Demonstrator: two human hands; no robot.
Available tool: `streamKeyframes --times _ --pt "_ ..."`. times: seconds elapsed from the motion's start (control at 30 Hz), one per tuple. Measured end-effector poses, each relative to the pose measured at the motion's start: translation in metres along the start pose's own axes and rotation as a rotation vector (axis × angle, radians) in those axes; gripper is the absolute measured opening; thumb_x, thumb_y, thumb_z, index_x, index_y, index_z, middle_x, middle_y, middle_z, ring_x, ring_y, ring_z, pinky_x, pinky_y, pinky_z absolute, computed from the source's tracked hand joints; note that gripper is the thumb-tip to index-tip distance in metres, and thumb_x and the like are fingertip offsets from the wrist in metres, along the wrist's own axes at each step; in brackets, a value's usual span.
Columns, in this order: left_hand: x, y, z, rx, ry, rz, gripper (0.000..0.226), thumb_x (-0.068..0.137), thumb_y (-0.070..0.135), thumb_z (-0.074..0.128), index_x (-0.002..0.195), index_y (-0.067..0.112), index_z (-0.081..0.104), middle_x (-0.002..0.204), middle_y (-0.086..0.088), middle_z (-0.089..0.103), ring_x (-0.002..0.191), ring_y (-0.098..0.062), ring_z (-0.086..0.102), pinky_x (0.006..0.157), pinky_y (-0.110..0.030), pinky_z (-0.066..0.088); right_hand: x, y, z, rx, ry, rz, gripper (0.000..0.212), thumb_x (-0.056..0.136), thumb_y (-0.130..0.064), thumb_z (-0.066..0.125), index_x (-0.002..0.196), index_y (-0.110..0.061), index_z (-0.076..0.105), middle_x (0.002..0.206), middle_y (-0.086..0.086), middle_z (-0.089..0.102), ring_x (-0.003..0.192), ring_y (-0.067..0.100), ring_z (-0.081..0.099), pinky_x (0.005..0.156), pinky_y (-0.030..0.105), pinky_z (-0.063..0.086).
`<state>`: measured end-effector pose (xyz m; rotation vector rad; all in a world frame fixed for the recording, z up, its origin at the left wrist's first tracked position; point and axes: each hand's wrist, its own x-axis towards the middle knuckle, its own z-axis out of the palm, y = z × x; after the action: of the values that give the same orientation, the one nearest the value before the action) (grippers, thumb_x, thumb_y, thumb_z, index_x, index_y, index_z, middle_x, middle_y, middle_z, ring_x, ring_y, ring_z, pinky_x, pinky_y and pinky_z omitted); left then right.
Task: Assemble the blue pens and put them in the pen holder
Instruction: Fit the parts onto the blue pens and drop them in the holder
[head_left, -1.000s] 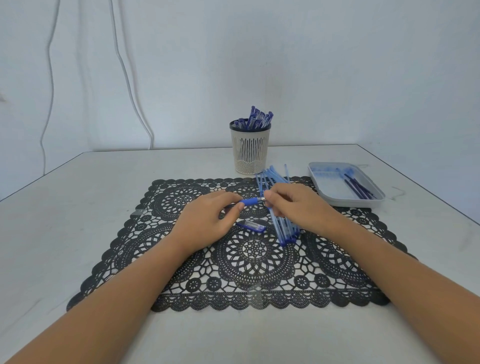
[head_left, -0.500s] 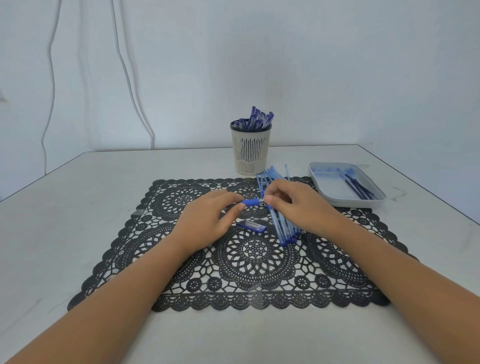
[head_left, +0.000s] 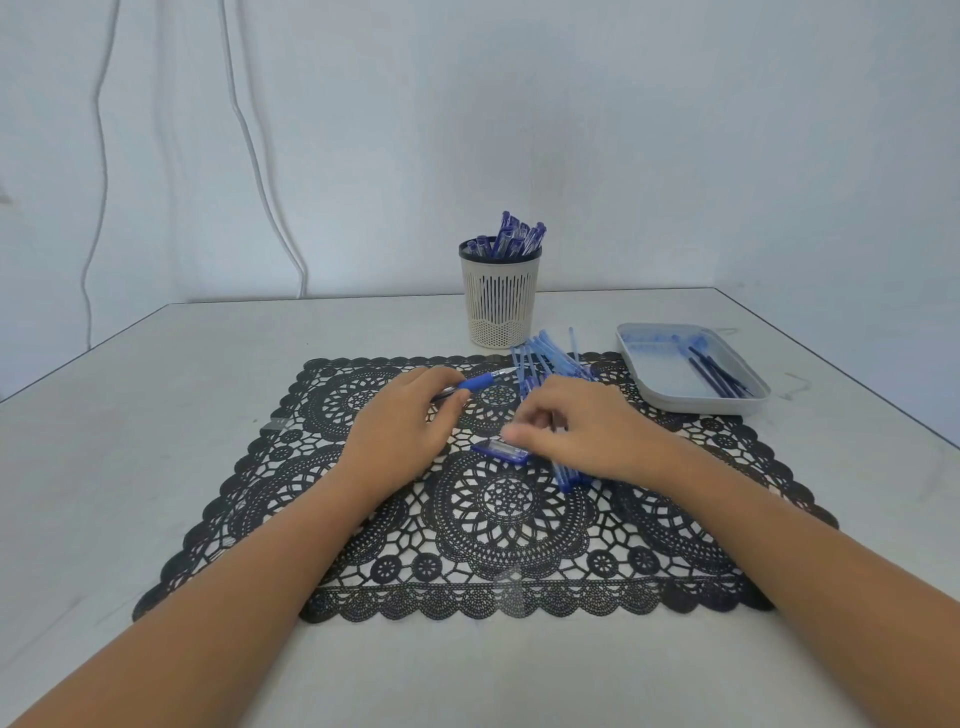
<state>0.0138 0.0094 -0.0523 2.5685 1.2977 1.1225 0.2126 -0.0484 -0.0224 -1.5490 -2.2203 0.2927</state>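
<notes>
My left hand (head_left: 400, 431) grips a blue pen (head_left: 475, 383) by its barrel, the metal tip pointing right and away, just above the black lace mat (head_left: 509, 519). A blue pen cap (head_left: 498, 451) lies on the mat. My right hand (head_left: 587, 436) hovers over it with loosely curled fingers, the thumb tip at the cap; the hand is blurred. Behind the right hand lies a pile of clear blue pen barrels (head_left: 545, 358). The beige slotted pen holder (head_left: 500, 306) stands behind the mat with several blue pens (head_left: 511, 240) in it.
A shallow grey tray (head_left: 654, 395) sits right of the mat and holds a few dark blue refills (head_left: 719, 376). The table's right edge runs close behind the tray. White cables hang down the wall at the back left.
My right hand has let go of the pen's tip end and dropped down and left to the cap on the mat. My left hand lifted the pen slightly away.
</notes>
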Motion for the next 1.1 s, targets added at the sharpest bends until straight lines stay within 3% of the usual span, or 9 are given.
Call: streamKeyframes --times 0.07,0.13,0.27,0.47,0.77,0.9,1.1 --pt "0.0 0.0 0.0 -0.005 -0.002 -0.011 0.032 0.089 0.041 0.043 0.107 0.021 0.06 0.093 0.005 0.063 0.084 -0.012 0.056 0.074 -0.036 0.049 0.001 -0.004 0.005 -0.164 -0.078 -0.034 0.031 0.084 -0.057 0.05 0.101 -0.035 0.062 0.102 -0.011 0.051 0.096 0.006 0.045 0.086 0.036 0.033" --pt "0.0 0.001 0.0 -0.004 -0.007 -0.011 0.034 0.087 0.042 0.041 0.107 0.022 0.06 0.091 0.006 0.063 0.083 -0.011 0.055 0.073 -0.035 0.049 0.002 -0.006 0.007 -0.205 -0.067 -0.054 0.026 0.086 -0.052 0.052 0.102 -0.033 0.061 0.106 -0.01 0.05 0.101 0.007 0.043 0.088 0.036 0.033" --pt "-0.001 0.001 -0.001 -0.015 -0.015 -0.009 0.023 0.092 0.035 0.049 0.107 0.022 0.061 0.091 0.006 0.062 0.083 -0.011 0.054 0.074 -0.035 0.048 0.0 0.0 -0.004 0.096 0.014 0.022 0.013 0.089 -0.031 0.057 0.1 -0.024 0.06 0.092 -0.011 0.059 0.084 0.006 0.055 0.072 0.019 0.043" --pt "-0.001 0.005 -0.003 -0.041 -0.058 0.006 0.023 0.093 0.031 0.051 0.112 0.022 0.061 0.094 0.007 0.062 0.085 -0.009 0.054 0.078 -0.035 0.048 0.003 0.015 -0.014 0.341 0.263 0.102 0.011 0.088 -0.022 0.061 0.096 -0.028 0.064 0.07 -0.014 0.054 0.063 -0.003 0.048 0.056 0.004 0.036" --pt "-0.002 0.007 -0.004 -0.05 -0.049 0.007 0.023 0.093 0.029 0.051 0.112 0.02 0.061 0.095 0.006 0.063 0.085 -0.011 0.056 0.078 -0.036 0.049 0.006 0.017 -0.013 0.417 0.316 0.141 0.011 0.089 -0.022 0.059 0.098 -0.025 0.065 0.073 -0.004 0.057 0.06 0.002 0.05 0.055 0.004 0.038" --pt "-0.002 0.005 -0.003 -0.046 -0.058 0.023 0.024 0.093 0.033 0.051 0.112 0.023 0.061 0.095 0.008 0.063 0.085 -0.01 0.056 0.077 -0.036 0.049 0.006 0.015 -0.009 0.435 0.253 0.128 0.011 0.089 -0.023 0.059 0.096 -0.031 0.064 0.081 -0.001 0.062 0.069 0.006 0.053 0.064 0.015 0.043" --pt "-0.003 0.006 -0.002 -0.043 -0.052 0.085 0.046 0.086 0.051 0.035 0.109 0.023 0.063 0.09 0.011 0.063 0.078 -0.007 0.055 0.07 -0.032 0.049 0.006 0.006 -0.002 0.499 0.219 0.092 0.015 0.088 -0.017 0.061 0.099 -0.025 0.066 0.074 -0.012 0.066 0.064 -0.009 0.058 0.061 0.0 0.04"
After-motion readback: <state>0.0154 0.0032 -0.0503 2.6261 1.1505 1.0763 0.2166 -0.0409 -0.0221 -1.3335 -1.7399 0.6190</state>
